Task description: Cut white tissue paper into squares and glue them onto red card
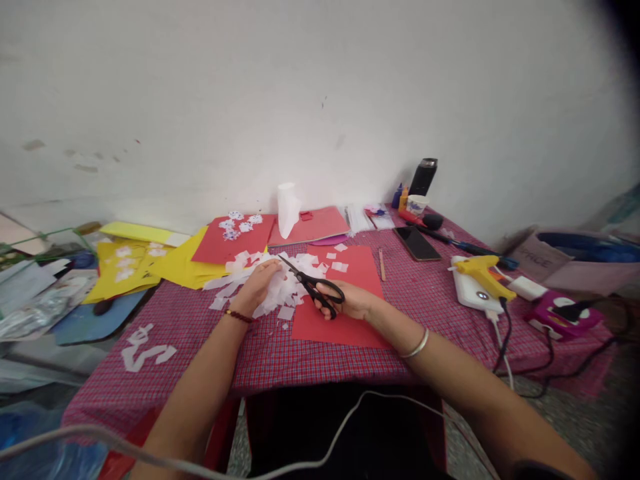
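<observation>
My right hand grips black-handled scissors by the finger loops. Their blades are parted and point up and left, close to my left fingertips. My left hand is pinched on white paper, though its fingers partly hide the piece. Below and around both hands lies a loose heap of cut white paper pieces. Several small white squares rest on a red sheet under my right hand.
White paper flowers lie on red and yellow sheets at back left. A white roll stands near the wall. To the right are a pencil, phone, yellow glue gun and trailing cables.
</observation>
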Demonstrator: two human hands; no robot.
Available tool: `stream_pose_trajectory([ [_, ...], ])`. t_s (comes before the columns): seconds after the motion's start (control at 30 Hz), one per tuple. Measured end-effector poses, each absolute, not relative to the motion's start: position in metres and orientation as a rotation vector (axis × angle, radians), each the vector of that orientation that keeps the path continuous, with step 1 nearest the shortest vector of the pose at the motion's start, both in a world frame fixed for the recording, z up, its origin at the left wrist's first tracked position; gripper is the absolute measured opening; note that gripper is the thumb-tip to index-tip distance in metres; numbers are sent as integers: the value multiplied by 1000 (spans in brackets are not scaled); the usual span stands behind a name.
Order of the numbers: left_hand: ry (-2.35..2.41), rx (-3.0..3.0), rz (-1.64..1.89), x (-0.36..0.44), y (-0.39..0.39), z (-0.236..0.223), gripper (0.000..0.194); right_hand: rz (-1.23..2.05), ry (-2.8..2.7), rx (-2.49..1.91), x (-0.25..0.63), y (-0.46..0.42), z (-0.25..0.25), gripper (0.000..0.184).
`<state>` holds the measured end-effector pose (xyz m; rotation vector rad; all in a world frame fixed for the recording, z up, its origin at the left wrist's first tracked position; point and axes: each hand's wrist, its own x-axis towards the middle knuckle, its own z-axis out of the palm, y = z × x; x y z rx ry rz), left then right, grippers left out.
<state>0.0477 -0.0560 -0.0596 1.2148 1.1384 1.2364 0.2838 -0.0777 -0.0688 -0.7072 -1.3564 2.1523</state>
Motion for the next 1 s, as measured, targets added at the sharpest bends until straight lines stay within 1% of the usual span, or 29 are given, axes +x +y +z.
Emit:
stream_pose_trajectory([
  [0.1, 1147, 1211, 1235, 49, -55, -60, 13, 2136, -1352, -722, 283, -78, -69, 54],
  [0.5, 1177, 1122, 1210, 48, -53, -61, 13, 2056, -1348, -732, 280, -80, -71, 47],
  [0.67, 1190, 1004, 1088, 33, -51, -59, 24, 1994, -1301, -807, 281, -78, -69, 45],
  [0.73, 1190, 990, 1040, 27, -51, -58, 24, 2029, -1262, -821, 283, -76, -69, 43],
  [0.83, 1188, 1000, 1064, 23, -51, -57, 24, 2199, -1187, -822, 285, -73, -70, 45],
  [0.9, 1180, 986, 1148, 24, -50, -56, 24, 2312, -1115, -824, 287, -71, -70, 48],
  [1.0, 1135, 943, 1308, 29, -49, -55, 26, 2368, -1035, -801, 288, -69, -71, 50],
])
